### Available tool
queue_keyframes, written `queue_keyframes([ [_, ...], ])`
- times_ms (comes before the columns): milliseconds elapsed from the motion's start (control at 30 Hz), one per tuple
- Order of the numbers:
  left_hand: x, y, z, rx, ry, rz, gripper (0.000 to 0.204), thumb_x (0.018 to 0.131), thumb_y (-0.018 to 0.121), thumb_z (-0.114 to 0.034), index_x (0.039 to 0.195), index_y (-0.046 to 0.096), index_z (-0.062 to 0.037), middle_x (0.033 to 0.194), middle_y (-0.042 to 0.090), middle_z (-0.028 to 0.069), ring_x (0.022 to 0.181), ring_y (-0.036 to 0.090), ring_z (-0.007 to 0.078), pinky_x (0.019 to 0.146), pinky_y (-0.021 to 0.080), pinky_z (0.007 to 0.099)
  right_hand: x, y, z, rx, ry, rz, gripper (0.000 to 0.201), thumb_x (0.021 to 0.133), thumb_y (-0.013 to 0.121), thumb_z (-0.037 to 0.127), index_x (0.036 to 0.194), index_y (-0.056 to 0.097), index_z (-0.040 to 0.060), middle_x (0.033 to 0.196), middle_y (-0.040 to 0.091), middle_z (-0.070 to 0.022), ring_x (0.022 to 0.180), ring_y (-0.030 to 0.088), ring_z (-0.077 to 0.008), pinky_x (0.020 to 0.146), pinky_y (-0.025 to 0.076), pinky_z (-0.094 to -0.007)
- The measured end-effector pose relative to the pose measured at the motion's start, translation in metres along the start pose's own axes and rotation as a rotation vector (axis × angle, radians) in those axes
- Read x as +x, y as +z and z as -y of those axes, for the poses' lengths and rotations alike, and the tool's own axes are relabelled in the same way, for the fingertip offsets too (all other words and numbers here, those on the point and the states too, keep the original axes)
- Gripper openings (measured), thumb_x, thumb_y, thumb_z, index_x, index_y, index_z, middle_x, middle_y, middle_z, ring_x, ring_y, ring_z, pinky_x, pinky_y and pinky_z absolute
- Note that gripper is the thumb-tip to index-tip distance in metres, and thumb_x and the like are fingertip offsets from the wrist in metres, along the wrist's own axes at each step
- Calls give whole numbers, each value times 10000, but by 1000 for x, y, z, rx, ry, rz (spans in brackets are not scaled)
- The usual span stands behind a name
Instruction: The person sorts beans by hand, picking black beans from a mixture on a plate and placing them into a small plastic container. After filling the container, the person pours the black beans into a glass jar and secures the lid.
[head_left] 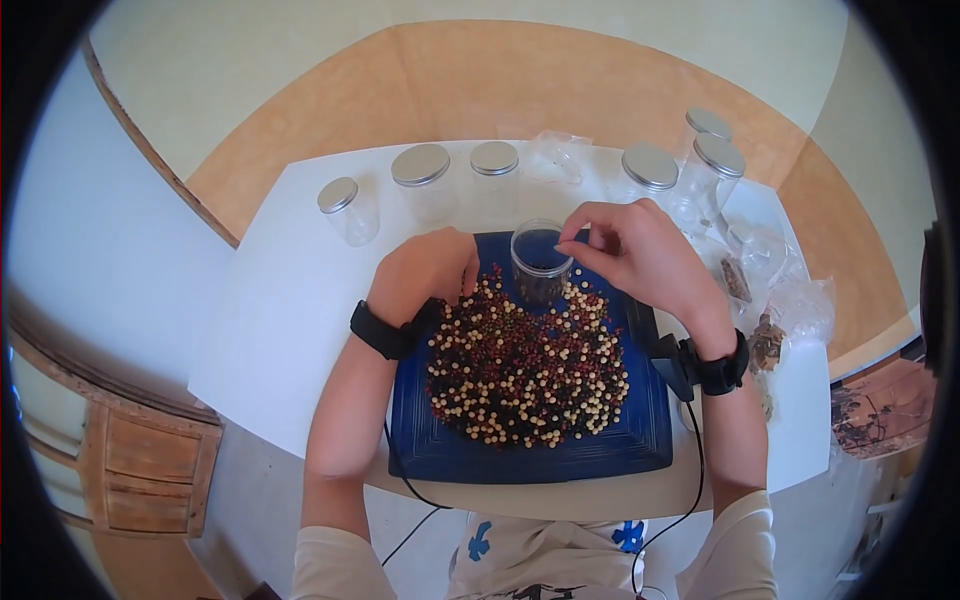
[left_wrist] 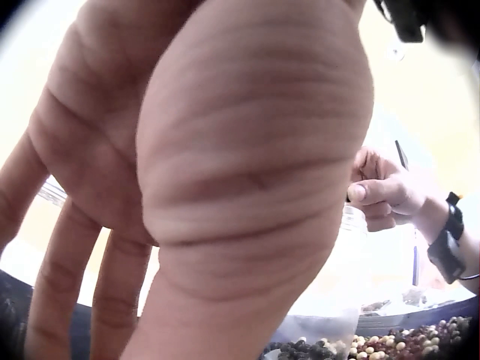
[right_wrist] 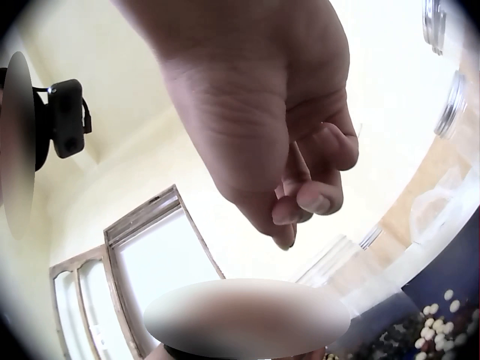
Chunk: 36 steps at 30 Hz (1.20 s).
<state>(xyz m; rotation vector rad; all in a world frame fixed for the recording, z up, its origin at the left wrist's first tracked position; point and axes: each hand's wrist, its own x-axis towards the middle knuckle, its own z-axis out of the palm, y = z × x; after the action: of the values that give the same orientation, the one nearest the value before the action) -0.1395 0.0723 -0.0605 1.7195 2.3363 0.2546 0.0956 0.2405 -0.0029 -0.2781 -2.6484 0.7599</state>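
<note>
A clear jar (head_left: 540, 275) with dark beans in its bottom stands at the back of the blue tray (head_left: 530, 465), its top uncovered. My right hand (head_left: 640, 250) is at the jar's right rim, thumb and index finger pinched together. A tiny dark bean (left_wrist: 348, 200) shows at those fingertips in the left wrist view. My left hand (head_left: 425, 270) hangs over the tray's back left corner, left of the jar, by the edge of a spread of mixed beans (head_left: 530, 370), black, cream and red. Its fingers (left_wrist: 56, 289) reach down loosely, their tips outside the left wrist view.
Several silver-lidded jars stand along the table's back, such as one at left (head_left: 350, 210) and one at right (head_left: 650, 175). Crumpled clear plastic bags (head_left: 800, 305) lie at the right. Black cables (head_left: 700, 460) run down from both wrist straps over the tray's sides.
</note>
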Motion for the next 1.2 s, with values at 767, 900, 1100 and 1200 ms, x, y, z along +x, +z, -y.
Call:
queue_keyframes([
  [767,-3,-44,-27,56,63,-192,154,794,859,-133,883,756,-63,842,775,73,788,747,255,725,574,369,2,14,-7,-97,-138,-164,114,934,803,183,937,760,77,607,634,-100,541,612,-272,544,431,-386],
  [900,-10,-58,-44,-65,7,-296,176,821,852,-135,906,736,-33,845,761,76,765,728,243,729,568,348,0,1,2,-82,5,-97,148,939,790,230,941,765,84,664,695,-106,636,687,-317,601,506,-420],
  [1100,-7,-56,-68,-344,213,-494,182,851,837,-98,907,719,28,841,753,96,722,699,206,703,562,322,-1,-13,-1,-72,110,-42,134,927,790,212,962,777,82,673,699,-110,625,694,-288,609,517,-396],
  [1200,-6,-52,-75,-363,230,-478,196,835,856,-114,880,724,23,820,752,87,700,690,205,679,554,328,-7,-11,-21,-113,82,66,131,913,795,210,967,786,91,709,722,-117,628,701,-292,627,540,-378],
])
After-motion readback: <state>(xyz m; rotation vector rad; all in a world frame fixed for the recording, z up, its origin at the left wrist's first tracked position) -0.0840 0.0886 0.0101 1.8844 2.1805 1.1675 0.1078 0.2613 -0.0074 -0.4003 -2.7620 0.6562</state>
